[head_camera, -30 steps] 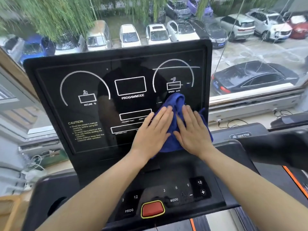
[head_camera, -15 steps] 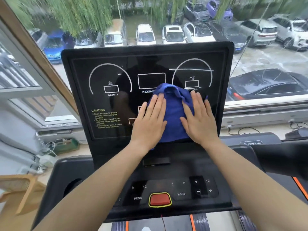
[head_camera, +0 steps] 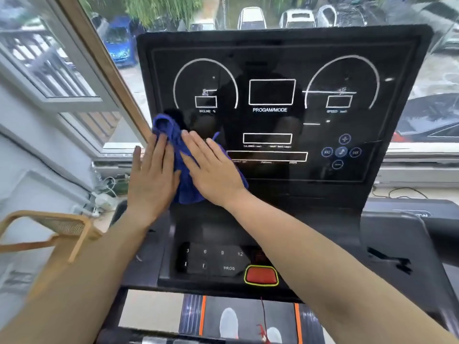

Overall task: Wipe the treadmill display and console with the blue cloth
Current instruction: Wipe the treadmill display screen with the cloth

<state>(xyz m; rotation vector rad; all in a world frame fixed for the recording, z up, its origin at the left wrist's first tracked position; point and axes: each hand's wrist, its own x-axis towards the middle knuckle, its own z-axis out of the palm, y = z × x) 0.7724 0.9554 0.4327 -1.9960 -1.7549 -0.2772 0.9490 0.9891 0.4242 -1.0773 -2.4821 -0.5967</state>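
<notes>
The black treadmill display (head_camera: 273, 58) stands upright in front of me, with white dial outlines and boxes. The blue cloth (head_camera: 173, 135) is bunched against the display's lower left corner. My left hand (head_camera: 151, 177) lies flat on the cloth's left side, partly over the panel's left edge. My right hand (head_camera: 213, 170) presses flat on the cloth's right side, fingers spread. Below sits the console (head_camera: 223, 234) with number keys and a red stop button (head_camera: 261, 275). The caution text at the lower left is hidden by hands and cloth.
A window with a wooden frame (head_camera: 104, 70) rises at the left, parked cars outside. A wooden chair (head_camera: 62, 227) stands at the lower left. Cables and plugs (head_camera: 106, 194) lie on the sill. The right handrail (head_camera: 409, 232) extends right. Treadmill belt (head_camera: 248, 316) and shoes show below.
Both hands slid the cloth from the lower right of the display across its middle to the lower left corner. My view has shifted left with them.
</notes>
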